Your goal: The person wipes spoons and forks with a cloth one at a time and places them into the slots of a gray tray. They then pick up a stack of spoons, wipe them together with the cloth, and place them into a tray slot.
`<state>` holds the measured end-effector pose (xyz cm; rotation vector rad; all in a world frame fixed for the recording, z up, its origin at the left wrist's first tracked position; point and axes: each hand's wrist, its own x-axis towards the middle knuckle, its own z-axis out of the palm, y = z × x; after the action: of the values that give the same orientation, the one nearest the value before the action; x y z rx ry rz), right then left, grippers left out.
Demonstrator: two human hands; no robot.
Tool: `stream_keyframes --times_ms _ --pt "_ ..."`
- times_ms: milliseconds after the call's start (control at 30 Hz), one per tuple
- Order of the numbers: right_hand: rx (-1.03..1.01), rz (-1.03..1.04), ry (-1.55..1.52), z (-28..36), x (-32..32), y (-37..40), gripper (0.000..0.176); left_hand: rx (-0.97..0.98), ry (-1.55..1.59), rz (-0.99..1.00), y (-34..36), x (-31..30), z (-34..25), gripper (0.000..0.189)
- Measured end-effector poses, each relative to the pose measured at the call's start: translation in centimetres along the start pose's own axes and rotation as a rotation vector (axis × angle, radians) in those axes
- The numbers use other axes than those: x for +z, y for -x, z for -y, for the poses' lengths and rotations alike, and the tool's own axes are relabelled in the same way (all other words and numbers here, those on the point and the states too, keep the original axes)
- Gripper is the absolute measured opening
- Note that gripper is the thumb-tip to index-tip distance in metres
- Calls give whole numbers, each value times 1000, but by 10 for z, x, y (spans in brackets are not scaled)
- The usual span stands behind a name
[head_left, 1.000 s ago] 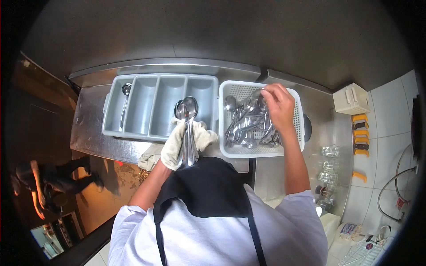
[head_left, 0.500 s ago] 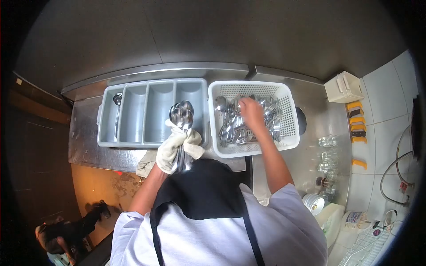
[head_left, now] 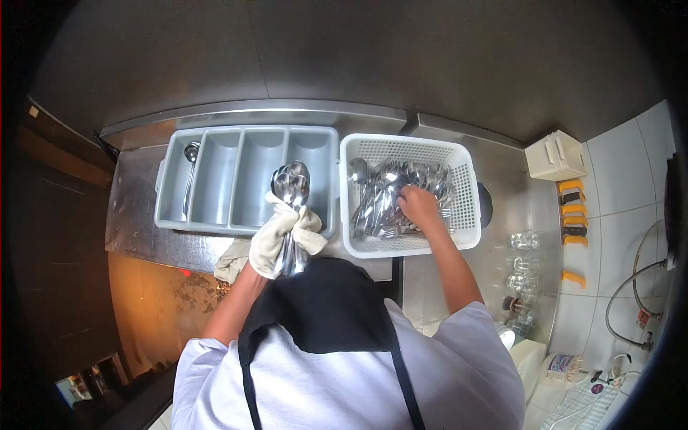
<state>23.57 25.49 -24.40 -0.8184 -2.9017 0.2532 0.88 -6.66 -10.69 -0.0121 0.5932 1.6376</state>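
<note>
A bunch of metal spoons (head_left: 292, 185) stands bowls-up in my left hand (head_left: 268, 247), which is wrapped in a white cloth (head_left: 308, 231). That hand is closed around the handles, in front of the grey divided tray (head_left: 163, 223). My right hand (head_left: 420, 206) reaches into the white perforated basket (head_left: 412, 249), its fingers pinched together among a heap of mixed cutlery (head_left: 380, 208). What the fingertips hold is hidden. In the tray's leftmost compartment lies a small ladle (head_left: 190, 161).
A crumpled cloth (head_left: 233, 259) hangs at the counter's front edge. Right of the basket, several glasses (head_left: 525, 261) stand on the steel counter. A beige container (head_left: 555, 155) and yellow-handled tools (head_left: 573, 209) are at the right wall.
My right hand has moved down and slightly right within the basket, nearer its front side. My left hand keeps the spoons in nearly the same place. A person at lower left has left view.
</note>
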Motion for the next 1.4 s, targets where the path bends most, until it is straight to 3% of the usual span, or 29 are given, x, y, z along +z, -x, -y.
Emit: stream_keyframes --times_ms 133,233,267,367,467,567,733,800,900,967,1000,1067,1133,1267,1400 --pt "20 32 33 2 2 -5 19 -73 78 48 0 -2 0 19" --pt "42 -74 -31 15 -10 -4 19 -30 45 -11 -5 -14 2 25" --pt "72 -123 -91 21 -15 -7 19 -36 82 101 -2 -6 2 29" --pt "135 -297 -224 34 -34 -20 19 69 -14 -180 -2 0 4 22" --pt "121 -526 -224 40 -59 -37 17 93 42 -9 -5 -4 7 24" --pt "406 -457 -904 69 -101 -40 18 65 126 77 -15 -28 9 27" --pt "340 -55 -1654 155 -142 -25 21 84 105 -99 -20 -31 14 36" --pt "266 282 -1725 187 -146 -26 30 62 158 -197 -17 -9 14 39" --pt "144 255 -1593 202 -104 -35 32 -23 -20 53 -15 -25 11 43" --pt "140 48 -1182 171 -78 -41 34 -51 -18 71 -10 -19 7 28" --pt "134 -46 -972 149 -68 -44 36 22 -249 -60 -5 -28 6 21" --pt "68 -217 -302 95 -61 -46 37 69 -296 -139 0 -29 6 14" --pt "153 -121 -95 42 -44 -47 44 19 67 -28 1 -13 4 10" --pt "-139 -21 30 -13 -33 -52 49 55 42 66 3 -16 4 10" --pt "-143 208 72 -21 -50 -70 46 42 42 -50 6 -7 3 10"
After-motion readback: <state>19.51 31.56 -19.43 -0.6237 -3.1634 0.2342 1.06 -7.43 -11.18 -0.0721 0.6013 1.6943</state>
